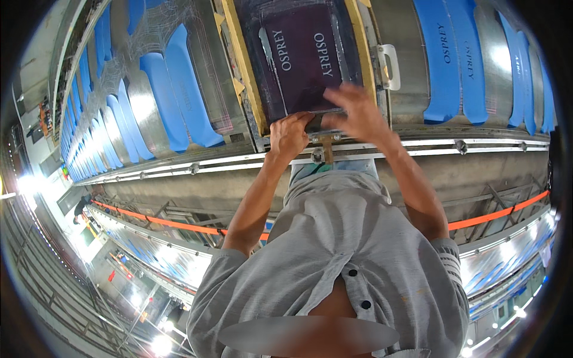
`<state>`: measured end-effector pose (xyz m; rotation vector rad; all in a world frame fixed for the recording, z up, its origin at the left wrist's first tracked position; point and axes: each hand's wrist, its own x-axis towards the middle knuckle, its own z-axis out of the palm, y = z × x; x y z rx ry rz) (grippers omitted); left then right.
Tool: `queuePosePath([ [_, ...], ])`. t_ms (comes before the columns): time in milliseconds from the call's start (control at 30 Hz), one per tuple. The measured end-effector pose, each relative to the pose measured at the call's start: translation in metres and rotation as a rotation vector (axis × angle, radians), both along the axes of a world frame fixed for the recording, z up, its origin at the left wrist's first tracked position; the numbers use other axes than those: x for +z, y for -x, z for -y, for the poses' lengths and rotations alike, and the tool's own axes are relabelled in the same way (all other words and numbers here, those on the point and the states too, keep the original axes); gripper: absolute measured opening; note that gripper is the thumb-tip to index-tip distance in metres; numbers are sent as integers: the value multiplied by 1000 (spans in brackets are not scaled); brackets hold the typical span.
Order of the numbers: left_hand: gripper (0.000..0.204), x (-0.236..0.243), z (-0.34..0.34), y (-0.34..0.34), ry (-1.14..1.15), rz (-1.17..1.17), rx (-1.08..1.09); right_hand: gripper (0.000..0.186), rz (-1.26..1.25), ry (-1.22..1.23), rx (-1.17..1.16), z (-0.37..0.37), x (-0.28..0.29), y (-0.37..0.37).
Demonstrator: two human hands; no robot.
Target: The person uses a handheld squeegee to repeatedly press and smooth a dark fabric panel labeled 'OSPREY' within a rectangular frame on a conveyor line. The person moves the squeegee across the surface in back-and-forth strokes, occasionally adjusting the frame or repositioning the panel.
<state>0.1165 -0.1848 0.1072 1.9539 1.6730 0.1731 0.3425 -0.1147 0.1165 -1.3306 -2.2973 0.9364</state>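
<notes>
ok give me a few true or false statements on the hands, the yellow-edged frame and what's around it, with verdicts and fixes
1. The left hand is at the near end of the yellow-edged frame. True.
2. The white handle is on the frame's left side. False: it is on the right side.
3. Blue pieces lie both left and right of the frame. True.
4. The right hand grips the white handle. False: it is over the frame's near end, apart from the handle.
5. The person wears a bright red shirt. False: the shirt is grey.
6. The shirt's right sleeve has white stripes. True.
</notes>
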Motion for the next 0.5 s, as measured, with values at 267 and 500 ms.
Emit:
queuePosePath([
  [267, 45, 7, 39, -28, -17, 10, 21, 47, 265, 286, -825, -78, -62, -91],
  [500, 38, -114, 93, -90, -55, 70, -31, 40, -167, 129, -988, -1, -148, -160],
])
